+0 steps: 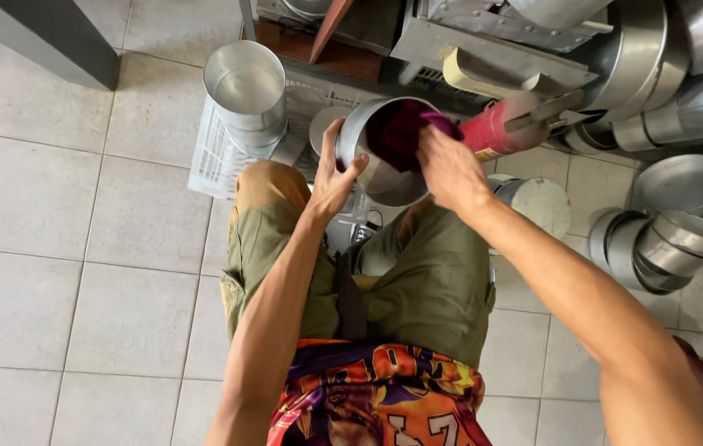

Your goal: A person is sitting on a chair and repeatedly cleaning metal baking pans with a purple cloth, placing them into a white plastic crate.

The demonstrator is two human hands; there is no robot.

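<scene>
I am seated, looking down at my knees. My left hand [337, 175] grips the rim and side of a round metal tin [384, 183] held above my lap, its mouth tilted toward me. My right hand [449, 168] presses a dark maroon cloth [401, 130] into the inside of the tin. The cloth fills the upper part of the tin's interior and part of it hangs over the far rim.
A tall metal cylinder [248, 92] stands on a white plastic crate [213, 158] ahead left. A red canister [502, 126] lies just beyond my right hand. Stacked metal tins [665, 244] sit on the tiled floor to the right; more metalware crowds the back.
</scene>
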